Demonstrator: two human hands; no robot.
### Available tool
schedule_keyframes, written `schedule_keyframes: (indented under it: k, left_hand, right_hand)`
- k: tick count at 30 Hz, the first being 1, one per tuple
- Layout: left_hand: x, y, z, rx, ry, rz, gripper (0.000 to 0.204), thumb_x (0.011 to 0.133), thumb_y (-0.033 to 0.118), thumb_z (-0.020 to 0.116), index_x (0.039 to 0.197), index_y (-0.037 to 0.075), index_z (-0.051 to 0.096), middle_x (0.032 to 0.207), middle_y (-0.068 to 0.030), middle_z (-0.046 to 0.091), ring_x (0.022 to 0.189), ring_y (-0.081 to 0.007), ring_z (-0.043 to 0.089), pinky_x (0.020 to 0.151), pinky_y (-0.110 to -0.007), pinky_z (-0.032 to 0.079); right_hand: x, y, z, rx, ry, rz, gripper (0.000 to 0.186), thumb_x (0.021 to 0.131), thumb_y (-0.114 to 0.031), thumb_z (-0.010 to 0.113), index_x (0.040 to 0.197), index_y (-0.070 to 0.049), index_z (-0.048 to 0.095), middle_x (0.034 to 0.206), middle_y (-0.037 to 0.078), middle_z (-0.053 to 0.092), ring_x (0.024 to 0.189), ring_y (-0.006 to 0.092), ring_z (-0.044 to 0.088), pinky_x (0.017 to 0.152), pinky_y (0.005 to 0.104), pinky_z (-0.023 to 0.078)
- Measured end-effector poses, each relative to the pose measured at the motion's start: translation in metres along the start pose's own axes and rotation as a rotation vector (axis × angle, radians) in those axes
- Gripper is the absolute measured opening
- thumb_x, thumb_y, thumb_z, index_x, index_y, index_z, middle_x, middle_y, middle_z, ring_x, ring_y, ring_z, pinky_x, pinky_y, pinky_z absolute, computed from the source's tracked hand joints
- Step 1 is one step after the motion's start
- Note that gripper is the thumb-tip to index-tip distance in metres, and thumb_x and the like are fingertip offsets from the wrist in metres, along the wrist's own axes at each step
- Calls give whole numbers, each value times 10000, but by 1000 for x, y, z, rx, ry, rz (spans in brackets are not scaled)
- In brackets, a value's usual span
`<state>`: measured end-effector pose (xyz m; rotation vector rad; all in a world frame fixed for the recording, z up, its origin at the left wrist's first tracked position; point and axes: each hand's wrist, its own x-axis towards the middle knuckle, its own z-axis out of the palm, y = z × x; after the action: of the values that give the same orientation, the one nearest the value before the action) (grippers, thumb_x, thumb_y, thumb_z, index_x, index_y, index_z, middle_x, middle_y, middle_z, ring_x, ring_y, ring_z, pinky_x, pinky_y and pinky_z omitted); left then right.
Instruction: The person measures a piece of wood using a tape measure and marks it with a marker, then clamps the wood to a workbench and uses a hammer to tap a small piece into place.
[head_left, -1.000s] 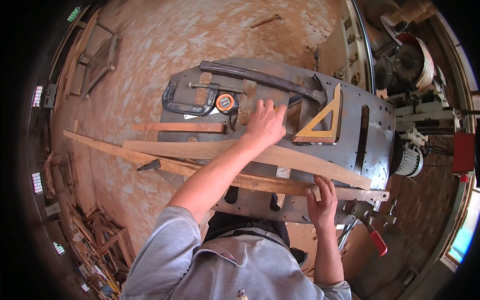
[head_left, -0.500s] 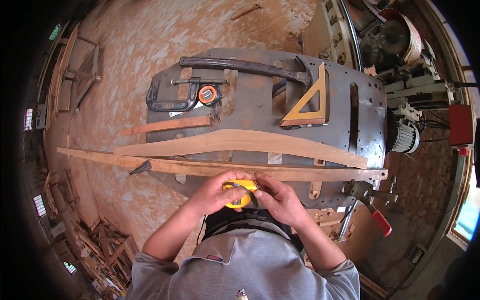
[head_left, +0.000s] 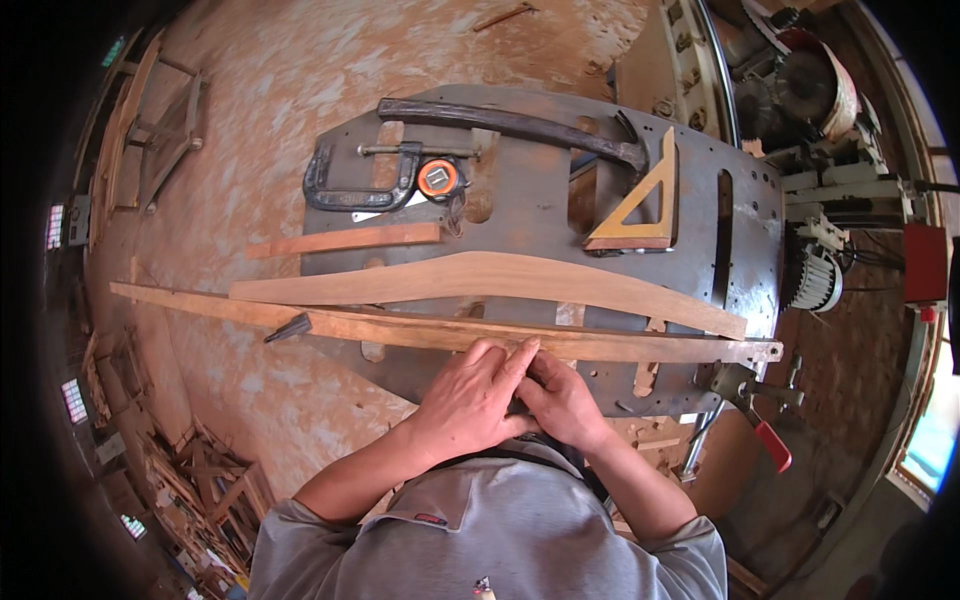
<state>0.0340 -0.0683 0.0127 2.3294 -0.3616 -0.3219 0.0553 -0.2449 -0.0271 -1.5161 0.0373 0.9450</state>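
The metal workbench lies directly ahead of both hands and carries everything else. Its near edge sits just beyond the fingertips.

The long wooden strip runs crosswise just ahead of the hands, reaching far out to the left and ending at the right near the bench corner. The fingertips of the left hand touch its near edge. Immediately beyond it lies the curved board, arched in the middle and tapering to both ends.

Farther ahead, well apart from the hands, the hammer rests along the far side of the bench. The wooden triangle lies ahead and to the right, touching the hammer head. The C-clamp lies ahead and to the left, with the orange tape measure just beside it. A thin wooden batten lies nearer, ahead and left. A red-handled clamp hangs at the bench corner to the right of the hands.

The left hand is half closed, fingers extended forward and overlapping the right hand, which is curled beneath it. Whether either hand grips anything between them cannot be told.
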Motion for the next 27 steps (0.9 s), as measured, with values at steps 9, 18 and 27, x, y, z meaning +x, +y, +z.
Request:
schedule_keyframes:
  k: [9,18,27]
  left_hand:
    - [2,-18,-21,-41,-180,-223,473,757,189,647,1209,48,640,1061,-169,669,1037,-368,633,886,-457,526]
    - [-18,-89,-84,-35,-137,-512,252,813,166,663,995,-8,684,983,-158,675,938,-311,656,836,-379,512]
    - [-35,-151,-132,-100,-98,-569,155,820,70,627,917,-46,664,801,-95,620,724,-162,608,663,-323,479]
  right_hand:
    - [3,0,0,-88,-158,-5,249,976,-94,651,1182,27,583,1005,58,670,922,118,625,864,295,525]
    - [-9,0,-70,464,212,-17,96,978,-88,631,1035,-28,582,778,29,621,679,114,616,647,264,518]
    - [-51,28,-199,624,871,-96,148,961,-147,666,1024,-21,622,756,29,606,581,111,580,543,278,535]
